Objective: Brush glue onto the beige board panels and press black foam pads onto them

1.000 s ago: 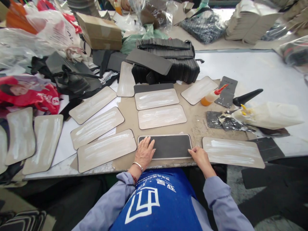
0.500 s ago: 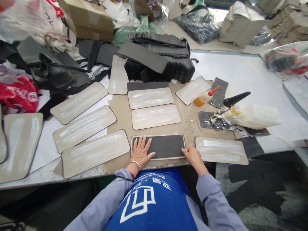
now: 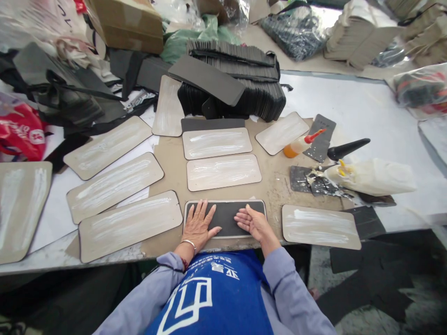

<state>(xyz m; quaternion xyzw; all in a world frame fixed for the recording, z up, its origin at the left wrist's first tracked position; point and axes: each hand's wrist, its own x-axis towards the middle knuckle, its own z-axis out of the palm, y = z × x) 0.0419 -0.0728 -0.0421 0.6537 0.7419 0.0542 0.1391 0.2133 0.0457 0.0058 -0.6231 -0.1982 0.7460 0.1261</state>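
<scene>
A dark grey rectangular sheet (image 3: 226, 217) lies on a slightly larger light panel (image 3: 223, 201), whose pale rim shows all round. My left hand (image 3: 198, 225) rests flat on the sheet's left part, fingers spread. Over its right part is my right hand (image 3: 254, 224), fingers stretched out and holding nothing; whether it touches the sheet I cannot tell. Beige panels streaked with white surround them: one panel (image 3: 321, 226) to the right, another (image 3: 223, 172) just beyond, and one (image 3: 131, 225) to the left.
An orange glue bottle with a red tip (image 3: 296, 146), a black-handled tool (image 3: 349, 149) and a white squeeze bottle (image 3: 373, 177) lie at right. Bundles of black pieces (image 3: 240, 93) stand at the back. Bags and a cardboard box (image 3: 127, 25) crowd the far left.
My right hand has let go of the sheet's right edge and moved left over the sheet, its fingers now stretched out. My left hand stays flat on the sheet.
</scene>
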